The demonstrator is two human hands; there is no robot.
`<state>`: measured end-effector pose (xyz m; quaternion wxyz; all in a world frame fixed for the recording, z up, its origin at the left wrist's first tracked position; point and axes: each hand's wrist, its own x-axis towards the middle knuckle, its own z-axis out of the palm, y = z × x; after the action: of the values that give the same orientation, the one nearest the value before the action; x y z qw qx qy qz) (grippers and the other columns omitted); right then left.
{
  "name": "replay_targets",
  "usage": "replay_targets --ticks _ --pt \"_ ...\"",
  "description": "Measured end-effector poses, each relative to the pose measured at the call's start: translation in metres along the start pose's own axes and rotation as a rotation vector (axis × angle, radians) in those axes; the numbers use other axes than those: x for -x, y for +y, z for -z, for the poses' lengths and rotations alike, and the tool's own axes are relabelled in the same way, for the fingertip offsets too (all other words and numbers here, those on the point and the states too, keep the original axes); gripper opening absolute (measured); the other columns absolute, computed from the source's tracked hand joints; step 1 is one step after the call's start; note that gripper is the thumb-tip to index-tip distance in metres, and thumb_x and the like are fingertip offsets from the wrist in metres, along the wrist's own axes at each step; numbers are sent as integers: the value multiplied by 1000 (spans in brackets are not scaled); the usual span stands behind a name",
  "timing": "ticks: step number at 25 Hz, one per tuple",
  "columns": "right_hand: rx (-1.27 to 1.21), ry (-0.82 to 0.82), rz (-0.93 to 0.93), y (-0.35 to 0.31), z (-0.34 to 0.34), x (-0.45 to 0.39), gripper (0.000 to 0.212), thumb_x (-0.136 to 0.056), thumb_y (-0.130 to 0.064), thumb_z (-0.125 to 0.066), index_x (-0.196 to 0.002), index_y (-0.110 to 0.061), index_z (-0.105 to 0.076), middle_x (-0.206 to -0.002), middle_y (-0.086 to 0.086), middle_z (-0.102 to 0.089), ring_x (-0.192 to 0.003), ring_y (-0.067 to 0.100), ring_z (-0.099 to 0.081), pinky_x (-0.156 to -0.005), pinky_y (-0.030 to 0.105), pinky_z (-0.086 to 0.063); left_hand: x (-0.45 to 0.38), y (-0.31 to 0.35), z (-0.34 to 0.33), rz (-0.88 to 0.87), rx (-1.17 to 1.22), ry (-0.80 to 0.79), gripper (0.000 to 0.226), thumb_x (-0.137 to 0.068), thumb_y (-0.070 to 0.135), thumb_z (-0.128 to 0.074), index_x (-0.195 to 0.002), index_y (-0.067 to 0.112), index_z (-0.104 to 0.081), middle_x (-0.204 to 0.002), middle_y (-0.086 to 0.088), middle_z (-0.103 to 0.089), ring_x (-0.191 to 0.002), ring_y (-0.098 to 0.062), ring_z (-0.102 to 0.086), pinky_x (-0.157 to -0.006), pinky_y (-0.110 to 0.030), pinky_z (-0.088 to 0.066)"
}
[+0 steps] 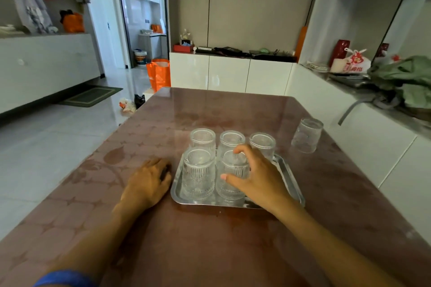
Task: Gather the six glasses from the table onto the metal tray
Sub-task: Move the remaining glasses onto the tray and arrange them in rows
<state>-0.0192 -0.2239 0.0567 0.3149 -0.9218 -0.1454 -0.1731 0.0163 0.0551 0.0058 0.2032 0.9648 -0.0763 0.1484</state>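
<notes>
- Brown patterned table (210, 240) carries all task items; the metal tray (294, 184) lies at its middle, just right of the left hand.
- Left hand (149, 182): palm down on the table, fingers relaxed and loosely curled, gripping nothing, fingertips near the tray's left rim.
- Five ribbed glasses stand upside down on the tray: three in the far row, and two in the near row.
- Near-left glass (198, 173) stands free, untouched.
- Right hand (253, 176): thumb and fingers wrapped around the near-middle glass (229, 184), which appears seated on the tray. Judged step: placing the fifth glass; grip not yet released.
- Near-right tray position is unoccupied.
- Sixth glass (307, 135) stands inverted on the table, far right, well apart from the tray.
- Next move calls for: open the right fingers, reach far right, grasp the sixth glass around its wall, set it in the near-right position without striking its neighbours.
</notes>
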Motion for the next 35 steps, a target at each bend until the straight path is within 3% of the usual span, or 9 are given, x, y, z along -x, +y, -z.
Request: replay_targets --ticks 5,9,13,15,21,24,26,31,35 --pt "-97 319 -83 41 45 -29 36 -81 -65 -59 -109 -44 -51 -108 -24 -60 -84 -1 -60 -63 22 -48 -12 2 -6 -27 -68 21 19 -93 31 -50 -102 15 -58 -102 -8 -59 -86 -23 -51 -77 -40 -46" --pt "-82 515 -373 115 93 -72 61 -82 -46 -71 -134 -32 -42 -138 -2 -53 -114 23 -58 -82 35 -50 -16 0 -9 1 -142 2 26 -93 32 -51 -112 15 -58 -106 -9 -59 -89 -24 -52 -82 -42 -47" --pt "-6 434 -596 169 107 -100 85 -81 -42 -76 -149 -29 -27 -155 10 -32 -131 38 -44 -96 50 -48 -18 5 -8 21 -137 -31 24 -92 27 -55 -110 13 -62 -106 -11 -60 -89 -28 -54 -84 -46 -46" --pt "25 338 -616 190 102 -115 84 -81 -42 -76 -149 -27 -29 -153 13 -36 -128 38 -46 -95 49 -48 -19 9 -7 30 -141 -17 23 -91 26 -57 -109 13 -63 -107 -12 -61 -88 -28 -53 -84 -44 -44" --pt "-127 321 -599 210 76 -126 63 -80 -30 -78 -132 -27 -43 -132 11 -59 -94 24 -51 -71 33 -44 -17 19 3 75 -152 -62 49 -81 43 -38 -113 15 -62 -112 -8 -60 -94 -28 -51 -88 -42 -40" --pt "-254 487 -571 188 86 -108 56 -79 -39 -79 -125 -31 -48 -123 4 -64 -91 21 -57 -61 26 -48 -16 19 0 91 -124 -43 39 -89 43 -41 -113 18 -60 -114 -6 -58 -99 -27 -50 -90 -45 -42" --pt "-389 582 -451 159 94 -81 48 -74 -45 -79 -113 -39 -53 -104 -16 -66 -89 16 -66 -57 26 -54 -18 17 -2 100 -133 -28 29 -93 38 -48 -112 19 -59 -116 -6 -58 -101 -27 -49 -91 -45 -42" --pt "-540 374 -121 88 82 0 49 -67 -45 -82 -109 -45 -58 -102 -25 -69 -79 4 -72 -47 23 -57 -15 9 -7 83 -138 -8 27 -92 36 -49 -110 17 -58 -113 -7 -58 -99 -28 -51 -88 -45 -43" --pt "-432 204 -187 71 46 15 57 -59 -52 -81 -109 -48 -54 -109 -8 -67 -85 21 -72 -52 43 -62 -14 10 -6 77 -113 11 23 -92 36 -49 -104 19 -60 -109 -7 -60 -96 -28 -52 -85 -45 -45"
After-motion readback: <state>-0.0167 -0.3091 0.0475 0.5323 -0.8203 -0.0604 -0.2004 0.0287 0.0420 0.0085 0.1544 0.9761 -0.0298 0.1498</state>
